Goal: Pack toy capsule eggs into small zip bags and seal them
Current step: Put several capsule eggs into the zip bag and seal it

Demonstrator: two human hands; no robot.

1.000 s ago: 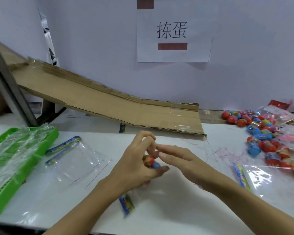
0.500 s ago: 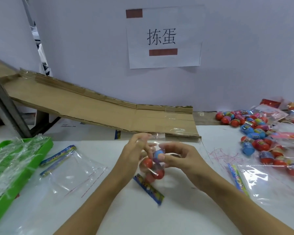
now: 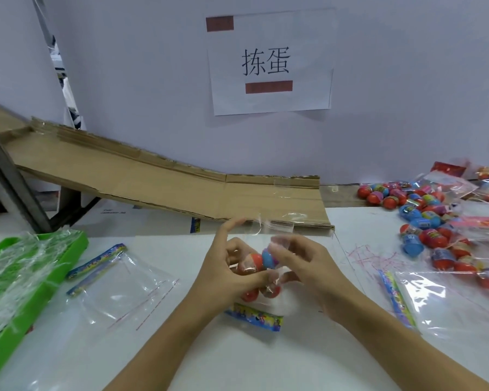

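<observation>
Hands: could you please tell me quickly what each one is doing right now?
Left hand: fingers curled round the bag of eggs.
Right hand: pinches the same bag from the other side.

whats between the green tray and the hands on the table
In the head view, two empty clear zip bags with colourful header strips lie flat on the white table between the green tray and the left hand.

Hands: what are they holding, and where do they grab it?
Both hold one small clear bag of eggs: left hand round its egg-filled middle, right hand pinching its right side.
</observation>
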